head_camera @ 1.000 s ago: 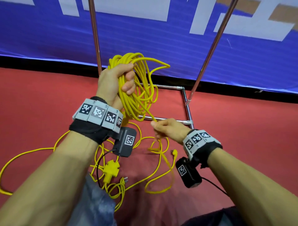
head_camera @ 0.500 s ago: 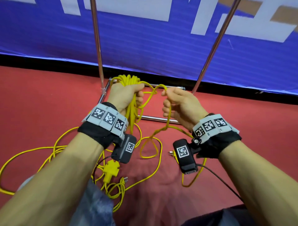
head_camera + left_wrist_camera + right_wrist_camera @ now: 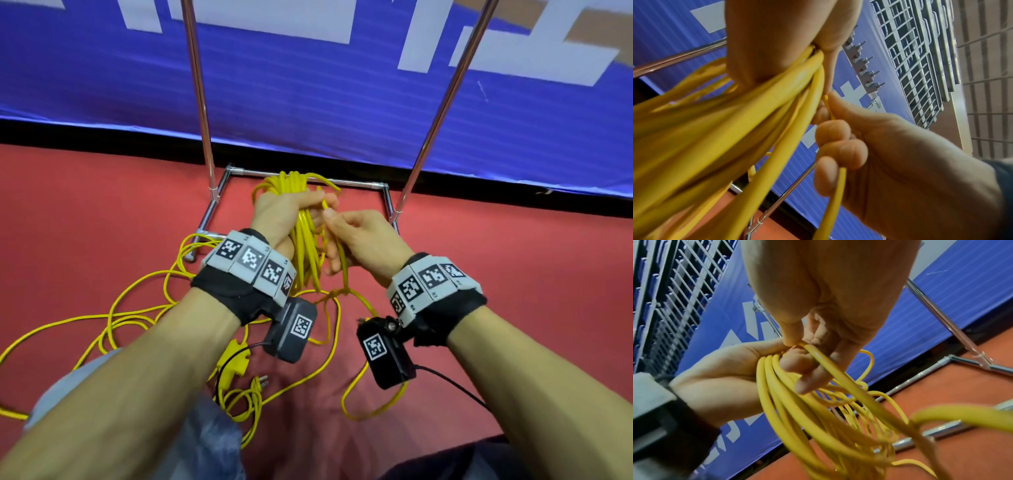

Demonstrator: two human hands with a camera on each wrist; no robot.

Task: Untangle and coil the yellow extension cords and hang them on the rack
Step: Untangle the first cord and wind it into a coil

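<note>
My left hand (image 3: pixel 291 212) grips a coil of yellow extension cord (image 3: pixel 306 240), its loops sticking out above the fist and hanging below it. Right beside it, my right hand (image 3: pixel 346 233) pinches a single strand of the same cord (image 3: pixel 343 270) between thumb and finger and holds it against the left fingers. In the left wrist view the coil (image 3: pixel 735 129) runs through the left palm and the right hand (image 3: pixel 890 154) closes on the strand. In the right wrist view the strand (image 3: pixel 838 374) leaves the right fingers. The chrome rack (image 3: pixel 202 102) stands just behind.
Loose yellow cord (image 3: pixel 113 318) lies in loops on the red floor to the left and below my hands, with a yellow socket block (image 3: pixel 236 359) and a plug (image 3: pixel 262 382). A knot (image 3: pixel 339 293) sits in the hanging strand. A blue banner (image 3: pixel 308 85) backs the rack.
My right hand rose from low down with a strand and came across to meet the left hand. The left hand with the coil sank lower in front of the rack base.
</note>
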